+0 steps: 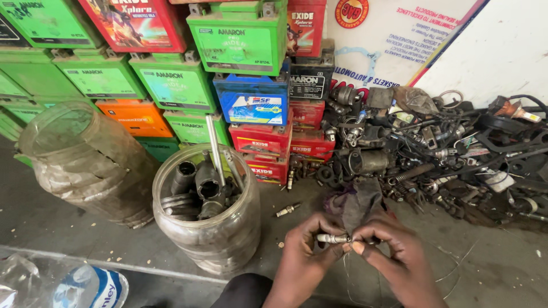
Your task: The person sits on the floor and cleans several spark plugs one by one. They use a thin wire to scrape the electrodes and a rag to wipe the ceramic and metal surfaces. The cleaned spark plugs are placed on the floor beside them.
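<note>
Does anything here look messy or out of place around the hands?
Yes. One spark plug lies loose on the floor, apart from the scrap heap. The empty plastic jar leans, crumpled. Both hands, left and right, pinch another small plug.

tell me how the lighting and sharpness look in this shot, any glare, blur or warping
Head view: soft, even daylight with faint shadows; both hands, left hand and right hand, holding the small metal part, are sharp; mild glare on the clear plastic jar and the crumpled plastic jar; wide-angle warping tilts the stacked batteries near the edges; the plastic bag in the corner is softly blurred.
</note>
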